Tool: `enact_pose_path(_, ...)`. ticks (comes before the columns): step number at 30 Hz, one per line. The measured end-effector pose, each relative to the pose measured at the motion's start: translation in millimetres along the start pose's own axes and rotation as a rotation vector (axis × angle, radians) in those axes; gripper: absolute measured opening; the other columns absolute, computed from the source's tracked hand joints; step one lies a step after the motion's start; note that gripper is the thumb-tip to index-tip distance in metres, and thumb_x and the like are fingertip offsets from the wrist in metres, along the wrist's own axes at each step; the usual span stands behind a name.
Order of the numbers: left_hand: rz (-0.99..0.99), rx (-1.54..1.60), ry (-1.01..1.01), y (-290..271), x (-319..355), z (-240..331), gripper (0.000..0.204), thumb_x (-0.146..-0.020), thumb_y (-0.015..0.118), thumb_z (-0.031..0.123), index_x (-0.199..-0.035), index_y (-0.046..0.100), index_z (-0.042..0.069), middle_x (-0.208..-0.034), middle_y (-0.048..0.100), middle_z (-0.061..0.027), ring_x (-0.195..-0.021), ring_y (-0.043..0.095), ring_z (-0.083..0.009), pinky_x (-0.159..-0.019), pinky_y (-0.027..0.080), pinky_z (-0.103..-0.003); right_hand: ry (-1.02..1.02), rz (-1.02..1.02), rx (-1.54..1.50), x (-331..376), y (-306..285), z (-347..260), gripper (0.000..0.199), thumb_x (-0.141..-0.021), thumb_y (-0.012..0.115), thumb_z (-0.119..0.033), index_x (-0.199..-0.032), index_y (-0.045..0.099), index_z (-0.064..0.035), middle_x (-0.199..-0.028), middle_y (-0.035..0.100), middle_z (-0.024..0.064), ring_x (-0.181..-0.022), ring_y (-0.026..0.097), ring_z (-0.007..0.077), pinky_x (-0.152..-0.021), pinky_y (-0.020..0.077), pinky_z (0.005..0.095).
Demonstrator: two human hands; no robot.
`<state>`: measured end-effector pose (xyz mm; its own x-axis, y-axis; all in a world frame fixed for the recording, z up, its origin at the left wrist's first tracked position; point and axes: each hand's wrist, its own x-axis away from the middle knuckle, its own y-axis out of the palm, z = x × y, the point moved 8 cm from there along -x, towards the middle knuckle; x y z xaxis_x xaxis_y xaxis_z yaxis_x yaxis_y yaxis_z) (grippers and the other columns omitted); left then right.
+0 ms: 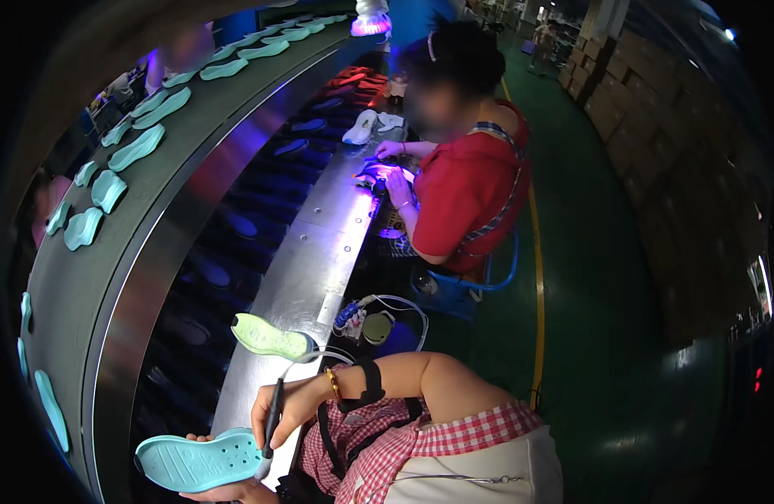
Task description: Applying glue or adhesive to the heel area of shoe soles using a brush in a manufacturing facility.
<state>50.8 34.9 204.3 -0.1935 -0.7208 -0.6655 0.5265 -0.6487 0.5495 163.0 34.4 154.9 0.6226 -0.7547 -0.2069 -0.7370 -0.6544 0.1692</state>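
Note:
Low at the left, my left hand [227,491] is closed around a light teal shoe sole [204,462], holding it from below with its hollowed, holed side up. My right hand [290,412] grips a black pen-shaped tool [273,413] upright. The tool's pale lower end is at the sole's right-hand edge; I cannot tell whether it touches. A thin white tube [315,354] curves away from near the top of the tool. Just beyond my right hand, a yellow-green sole [269,338] lies on the metal ledge [307,262].
Several teal soles [137,147] lie on the dark conveyor belt [93,277] at left. A co-worker in red [488,185] sits farther along the ledge, handling a shoe part under violet light. A round container [377,328] stands near my right forearm. Stacked cartons [639,109] line the right side.

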Motion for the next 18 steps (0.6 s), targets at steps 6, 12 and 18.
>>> enact_pose_path(6, 0.231, -0.02, -0.105, -56.3, 8.2, 1.5, 0.082, -0.079, 0.024, 0.064, -0.125, 0.032, -0.003, -0.113, 0.048, -0.019, -0.095, 0.053, -0.029, -0.084, 0.043, -0.04, -0.026, 0.198, -0.041, 0.0, -8.1, 1.1, 0.02, -0.067, 0.068, -0.003, -0.086, 0.063, 0.0008, -0.084, 0.063, 0.0086, -0.077, 0.058, 0.0125, -0.07, 0.0443, 0.0231)
enact_pose_path(12, 0.4, 0.157, -0.239, -69.2, 23.2, 5.2, 0.09, -0.073, 0.041, 0.064, -0.125, 0.026, -0.008, -0.114, 0.043, -0.0201, -0.099, 0.046, -0.0287, -0.089, 0.037, -0.04, -0.037, 0.11, -0.037, 1.4, -4.1, 7.5, 0.02, -0.069, 0.063, -0.004, -0.089, 0.065, -0.0022, -0.097, 0.059, 0.0118, -0.09, 0.055, 0.0191, -0.08, 0.0423, 0.0295)
enact_pose_path(18, 0.516, 0.075, -0.131, -40.7, 27.8, -29.6, 0.075, -0.081, 0.038, 0.057, -0.131, 0.025, 0.002, -0.125, 0.038, -0.0246, -0.11, 0.044, -0.036, -0.091, 0.038, -0.046, 0.021, 0.345, -0.423, 12.2, -14.4, 14.9, 0.018, -0.076, 0.061, -0.005, -0.094, 0.061, 0.0015, -0.088, 0.063, 0.0093, -0.081, 0.059, 0.0134, -0.073, 0.0471, 0.0235)
